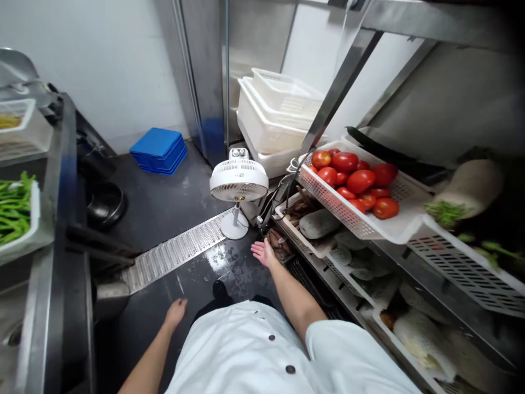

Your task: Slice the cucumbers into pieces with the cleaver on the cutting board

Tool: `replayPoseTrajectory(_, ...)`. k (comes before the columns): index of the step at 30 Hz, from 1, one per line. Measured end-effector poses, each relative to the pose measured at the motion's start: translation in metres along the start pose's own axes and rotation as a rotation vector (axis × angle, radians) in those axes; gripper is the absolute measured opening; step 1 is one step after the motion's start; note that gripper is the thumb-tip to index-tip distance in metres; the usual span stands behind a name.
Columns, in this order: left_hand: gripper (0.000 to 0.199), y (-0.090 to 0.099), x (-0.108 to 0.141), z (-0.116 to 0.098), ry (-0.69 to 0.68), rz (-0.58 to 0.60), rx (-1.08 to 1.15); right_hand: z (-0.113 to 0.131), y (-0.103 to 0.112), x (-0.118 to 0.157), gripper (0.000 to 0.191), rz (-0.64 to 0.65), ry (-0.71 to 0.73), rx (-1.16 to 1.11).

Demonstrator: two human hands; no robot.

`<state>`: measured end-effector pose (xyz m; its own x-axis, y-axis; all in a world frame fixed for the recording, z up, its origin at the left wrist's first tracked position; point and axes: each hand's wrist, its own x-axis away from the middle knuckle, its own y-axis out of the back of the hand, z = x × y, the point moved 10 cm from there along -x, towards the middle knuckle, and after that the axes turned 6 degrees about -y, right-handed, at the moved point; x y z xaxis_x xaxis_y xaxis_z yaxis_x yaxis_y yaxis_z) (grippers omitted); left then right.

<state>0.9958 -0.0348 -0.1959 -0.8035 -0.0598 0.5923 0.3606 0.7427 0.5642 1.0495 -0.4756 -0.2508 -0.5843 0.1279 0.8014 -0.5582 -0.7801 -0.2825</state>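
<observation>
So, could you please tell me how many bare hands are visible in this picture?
2. The left hand, with curled fingers, is above the dark floor. The right hand is open, near the white electric fan. Neither is hidden.

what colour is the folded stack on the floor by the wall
The stack is blue, seen best in the head view.

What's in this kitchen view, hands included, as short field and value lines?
left hand: fingers curled, nothing visible in it
right hand: open, empty
fan: white, standing by the floor grate
tomatoes: red, in a white basket
blue stack: on the floor
white crates: stacked behind the fan
green vegetables: in a white container, left side
</observation>
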Motion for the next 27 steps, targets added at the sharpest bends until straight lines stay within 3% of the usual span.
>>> replayPoseTrajectory(2, 0.035, 0.025, -0.072, -0.065, -0.028, 0.007, 0.095, 0.039, -0.029, -0.025, 0.060, -0.006, 0.048, -0.080)
replayPoseTrajectory(4, 0.041, 0.034, -0.130, -0.136, -0.078, 0.054, 0.249, 0.079, -0.053, -0.047, 0.058, -0.009, 0.100, -0.142)
replayPoseTrajectory(7, 0.049, 0.024, -0.188, -0.235, -0.107, 0.155, 0.785, 0.140, -0.076, -0.075, 0.062, -0.007, 0.184, -0.194)
replayPoseTrajectory(10, 0.054, 0.000, -0.221, -0.300, -0.083, 0.242, 0.981, 0.196, -0.092, -0.090, 0.064, 0.025, 0.294, -0.205)
replayPoseTrajectory(13, 0.051, -0.022, -0.242, -0.338, -0.083, 0.322, 1.040, 0.232, -0.106, -0.089, 0.059, 0.083, 0.389, -0.186)
replayPoseTrajectory(16, 0.040, -0.026, -0.252, -0.364, -0.125, 0.387, 1.096, 0.238, -0.120, -0.079, 0.053, 0.126, 0.396, -0.164)
replayPoseTrajectory(22, 0.042, 0.013, -0.254, -0.395, -0.104, 0.492, 1.024, 0.214, -0.138, -0.057, 0.054, 0.120, 0.318, -0.307)
replayPoseTrajectory(27, 0.054, 0.029, -0.244, -0.418, -0.044, 0.706, 0.830, 0.211, -0.143, -0.038, 0.063, 0.100, 0.266, -0.444)
